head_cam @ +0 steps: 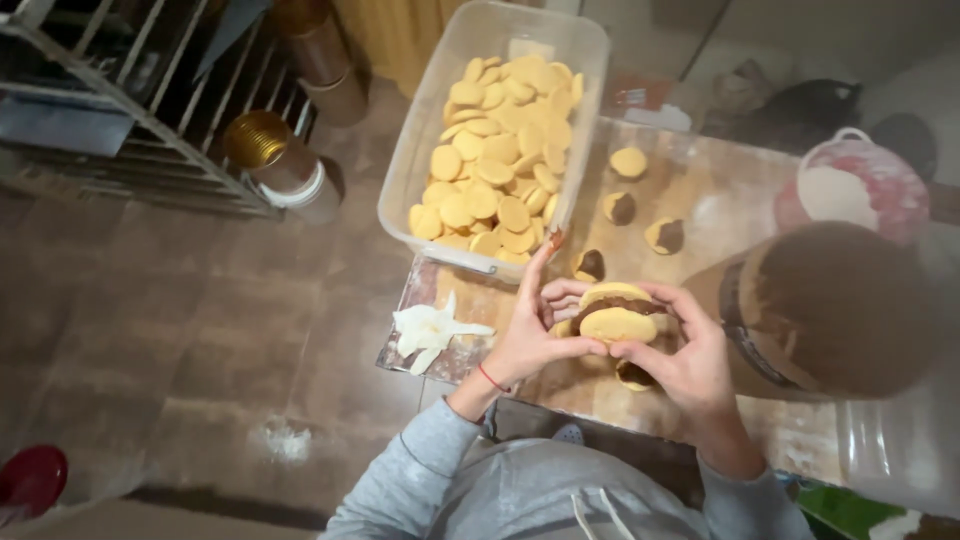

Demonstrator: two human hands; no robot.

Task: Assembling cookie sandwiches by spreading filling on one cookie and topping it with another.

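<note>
Floured wooden surface [720, 200], and just above its near edge sits the sandwich cookie [617, 312], 2 pale rounds with dark filling, pinched between left hand [522, 335] and right hand [690, 365], fingers curled on its sides. Clear tub of plain cookies [495, 150] beyond; big filling bucket [840, 305] right.

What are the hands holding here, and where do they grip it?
Both hands, left hand and right hand, hold one cookie sandwich with dark filling, fingertips pinching its rim from opposite sides.
</note>
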